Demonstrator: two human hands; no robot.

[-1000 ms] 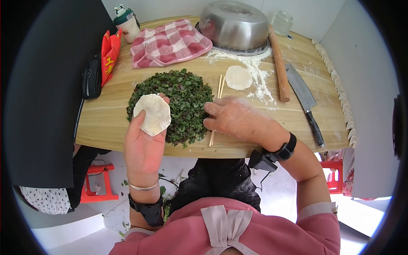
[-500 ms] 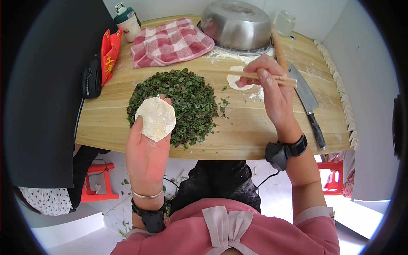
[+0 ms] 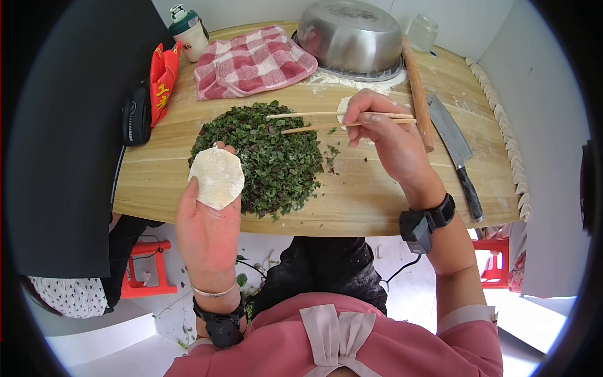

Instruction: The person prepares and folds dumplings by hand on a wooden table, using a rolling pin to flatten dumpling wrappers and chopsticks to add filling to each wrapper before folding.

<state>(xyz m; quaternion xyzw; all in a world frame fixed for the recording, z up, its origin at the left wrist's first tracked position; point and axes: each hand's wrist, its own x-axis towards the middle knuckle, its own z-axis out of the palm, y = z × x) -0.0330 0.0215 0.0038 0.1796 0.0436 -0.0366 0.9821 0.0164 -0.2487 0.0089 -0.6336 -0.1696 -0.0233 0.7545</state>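
A round, floury dough wrapper [image 3: 217, 178] lies on the palm and fingers of my left hand [image 3: 209, 232], with the thumb over its lower left edge. My right hand [image 3: 392, 141] grips a pair of wooden chopsticks [image 3: 326, 115], their tips apart over the pile of chopped greens [image 3: 282, 157]. The pile sits on the wooden table [image 3: 377, 201], just behind and right of the wrapper. Behind my right fingers a second dough wrapper [image 3: 343, 108] is partly hidden on the table.
A rolling pin [image 3: 418, 94] and a cleaver [image 3: 450, 129] lie at the right, beyond them a row of folded dumplings [image 3: 507, 138]. Towards the back are a checked cloth [image 3: 251, 61], a metal basin [image 3: 349, 38], a glass jar [image 3: 422, 32] and a bottle [image 3: 188, 34].
My left hand has moved left with the wrapper. My right hand has shifted slightly down and left, and the chopsticks now point left over the greens with their tips spread.
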